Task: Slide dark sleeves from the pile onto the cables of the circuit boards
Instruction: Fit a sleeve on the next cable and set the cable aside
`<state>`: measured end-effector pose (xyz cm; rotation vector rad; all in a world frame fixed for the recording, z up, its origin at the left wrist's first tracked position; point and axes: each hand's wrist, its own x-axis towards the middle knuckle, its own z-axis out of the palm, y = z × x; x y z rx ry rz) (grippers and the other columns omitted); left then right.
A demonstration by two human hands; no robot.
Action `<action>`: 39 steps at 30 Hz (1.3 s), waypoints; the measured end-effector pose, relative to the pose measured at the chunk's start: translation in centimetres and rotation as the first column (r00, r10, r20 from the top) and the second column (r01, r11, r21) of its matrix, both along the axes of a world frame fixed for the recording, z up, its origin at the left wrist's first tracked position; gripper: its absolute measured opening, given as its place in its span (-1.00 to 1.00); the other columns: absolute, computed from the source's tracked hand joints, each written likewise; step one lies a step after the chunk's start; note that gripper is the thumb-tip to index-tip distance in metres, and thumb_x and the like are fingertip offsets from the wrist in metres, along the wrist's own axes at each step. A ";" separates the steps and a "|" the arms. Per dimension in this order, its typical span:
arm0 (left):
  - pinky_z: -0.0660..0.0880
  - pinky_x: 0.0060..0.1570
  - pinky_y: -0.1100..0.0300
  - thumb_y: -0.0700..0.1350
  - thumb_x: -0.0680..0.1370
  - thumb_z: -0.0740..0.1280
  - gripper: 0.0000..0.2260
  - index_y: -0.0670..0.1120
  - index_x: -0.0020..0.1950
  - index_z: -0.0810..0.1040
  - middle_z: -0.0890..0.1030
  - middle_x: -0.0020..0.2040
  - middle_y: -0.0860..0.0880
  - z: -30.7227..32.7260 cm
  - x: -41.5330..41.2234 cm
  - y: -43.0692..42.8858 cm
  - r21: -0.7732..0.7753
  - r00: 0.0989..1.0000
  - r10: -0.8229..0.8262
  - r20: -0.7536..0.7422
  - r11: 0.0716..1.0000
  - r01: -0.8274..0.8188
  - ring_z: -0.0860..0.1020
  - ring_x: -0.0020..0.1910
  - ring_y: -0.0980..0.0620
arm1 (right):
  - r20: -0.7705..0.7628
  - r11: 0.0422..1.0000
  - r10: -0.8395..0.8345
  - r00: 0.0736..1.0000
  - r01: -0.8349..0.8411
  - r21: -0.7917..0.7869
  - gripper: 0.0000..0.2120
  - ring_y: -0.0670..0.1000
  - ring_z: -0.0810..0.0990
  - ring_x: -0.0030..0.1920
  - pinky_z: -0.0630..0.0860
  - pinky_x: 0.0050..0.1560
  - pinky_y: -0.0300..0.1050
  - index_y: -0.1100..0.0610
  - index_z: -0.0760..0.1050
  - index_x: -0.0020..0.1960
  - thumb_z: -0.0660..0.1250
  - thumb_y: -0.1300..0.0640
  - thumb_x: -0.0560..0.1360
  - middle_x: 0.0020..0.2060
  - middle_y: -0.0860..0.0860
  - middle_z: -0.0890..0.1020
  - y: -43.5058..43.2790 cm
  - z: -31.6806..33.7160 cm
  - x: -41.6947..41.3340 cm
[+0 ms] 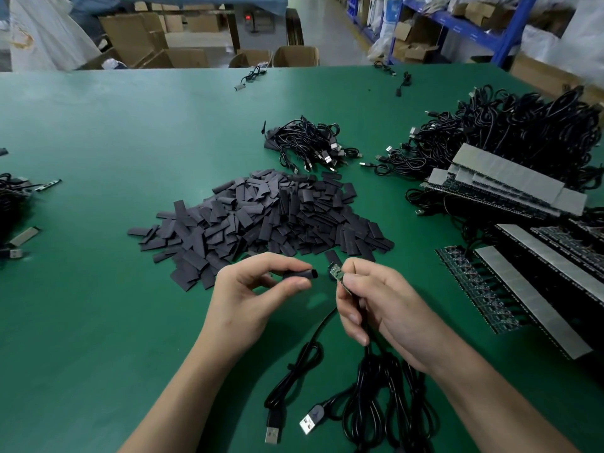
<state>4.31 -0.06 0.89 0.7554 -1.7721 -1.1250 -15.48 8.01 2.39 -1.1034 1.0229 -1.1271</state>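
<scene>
1. Warehouse, green desk (98, 142); pile of dark sleeves (261, 217) lies mid-desk, just beyond the hands.
2. Fingers of left hand (248, 295) pinch one sleeve (300, 274), open end facing the circuit board (336, 273).
3. Fingers of right hand (385, 305) pinch the board and its cable (372, 371); sleeve is just beside, not yet on.
4. Looks early: board stacks (523, 289) at right seem unsleeved.

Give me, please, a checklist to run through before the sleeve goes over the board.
1. Left hand pinches sleeve: ok.
2. Mouth of sleeve open, facing board: ok.
3. Right hand holds board: ok.
4. Tip of board inside the mouth: not ok, a gap lies between them.
5. Board square to the mouth: cannot tell.
</scene>
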 end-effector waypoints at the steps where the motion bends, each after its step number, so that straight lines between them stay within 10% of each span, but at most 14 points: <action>1: 0.55 -0.12 0.21 0.06 0.44 0.50 -0.88 0.20 -0.03 0.73 0.74 -0.09 0.12 0.0 0.0 0.0 0.000 1.000 -0.001 0.000 1.000 0.001 0.66 -0.11 0.16 | -0.030 1.000 0.001 1.000 -0.002 -0.004 -0.80 0.02 0.40 -0.48 0.40 -0.37 -0.22 0.12 0.45 -0.17 0.20 0.11 0.61 -0.42 0.03 0.44 0.0 0.1 0.0; 39: 0.60 0.04 0.08 0.07 0.46 0.53 -0.79 0.05 0.06 0.75 0.70 -0.02 0.20 0.2 1.0 -0.5 -0.235 0.920 -0.071 0.386 0.957 0.172 0.67 0.01 0.18 | -0.311 0.997 0.022 0.950 0.001 0.075 -0.79 -0.02 0.46 -0.52 0.43 -0.38 -0.22 0.02 0.58 -0.23 0.34 0.03 0.58 -0.45 -0.02 0.50 0.0 -0.8 -0.4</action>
